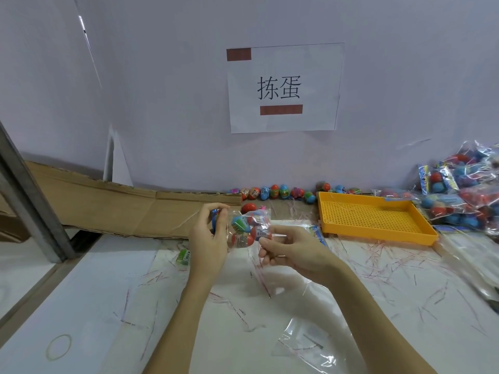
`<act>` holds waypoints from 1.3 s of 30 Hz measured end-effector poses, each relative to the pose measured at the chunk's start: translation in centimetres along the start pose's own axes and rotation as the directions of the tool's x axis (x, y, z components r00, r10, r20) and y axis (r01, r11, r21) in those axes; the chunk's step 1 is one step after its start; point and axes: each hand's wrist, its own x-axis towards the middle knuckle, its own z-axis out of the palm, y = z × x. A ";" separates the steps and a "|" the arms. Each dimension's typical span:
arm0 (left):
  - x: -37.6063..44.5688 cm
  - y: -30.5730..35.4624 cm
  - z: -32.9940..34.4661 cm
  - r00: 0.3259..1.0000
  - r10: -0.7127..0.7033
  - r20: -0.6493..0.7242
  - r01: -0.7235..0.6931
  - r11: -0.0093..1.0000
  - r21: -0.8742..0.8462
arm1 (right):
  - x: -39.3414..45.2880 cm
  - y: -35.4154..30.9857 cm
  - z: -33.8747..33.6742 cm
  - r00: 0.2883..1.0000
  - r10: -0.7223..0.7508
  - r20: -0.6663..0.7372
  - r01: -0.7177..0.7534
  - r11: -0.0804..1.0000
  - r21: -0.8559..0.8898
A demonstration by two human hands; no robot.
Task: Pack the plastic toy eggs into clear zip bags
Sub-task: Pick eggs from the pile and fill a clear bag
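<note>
Left hand point(209, 238) and right hand point(291, 252) each pinch an end of the filled bag point(247, 228), lifted above the counter point(108, 292) toward its back edge. Step judged: closing; next, press the zip shut.

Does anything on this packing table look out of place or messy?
Yes. One green toy egg lies alone on the white table, left of the left hand, far from the row of eggs along the wall. Thin red strips litter the surface.

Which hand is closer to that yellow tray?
The right hand. It sits just left of the yellow tray, holding the bag of eggs. The left hand is further left, beyond the bag.
</note>
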 end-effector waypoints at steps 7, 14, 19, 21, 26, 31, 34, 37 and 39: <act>0.4 -0.3 -0.4 0.996 -0.085 0.014 0.084 0.996 0.013 | -0.3 -0.1 -0.6 0.998 -0.064 -0.025 0.061 0.990 -0.127; -0.1 0.3 -0.3 0.906 -0.234 0.352 0.273 0.960 -0.065 | -0.4 -0.2 -0.6 0.999 -0.051 0.009 0.051 0.935 -0.351; 0.0 0.5 -0.3 0.917 -0.294 0.268 0.358 0.904 -0.234 | -0.2 -0.2 -0.2 0.993 -0.080 -0.089 0.056 0.968 -0.245; -0.1 0.6 -0.2 0.911 -0.324 0.254 0.395 0.862 -0.319 | -0.2 -0.5 0.1 0.982 -0.135 -0.130 0.096 0.958 -0.269; 0.0 0.7 0.0 0.940 -0.285 0.186 0.339 0.829 -0.444 | -0.4 -0.7 0.4 0.970 -0.224 -0.099 0.199 0.956 -0.216; 0.3 0.1 -0.8 0.948 -0.104 0.300 0.218 0.899 -0.379 | -0.1 -1.3 0.7 0.963 -0.260 -0.063 0.265 0.960 0.086; 0.3 0.0 -0.7 0.890 -0.088 0.448 0.300 0.851 -0.431 | -0.1 -1.1 0.5 0.898 -0.367 -0.241 0.353 0.930 -0.100; 0.4 0.5 -0.7 0.912 -0.175 0.372 0.378 0.715 -0.589 | -0.3 -1.0 0.3 0.903 -0.333 -0.270 0.297 0.940 -0.166; 0.6 1.0 -0.8 0.914 -0.299 0.274 0.403 0.747 -0.530 | -0.5 -1.0 -0.1 0.936 -0.275 -0.220 0.233 0.952 -0.199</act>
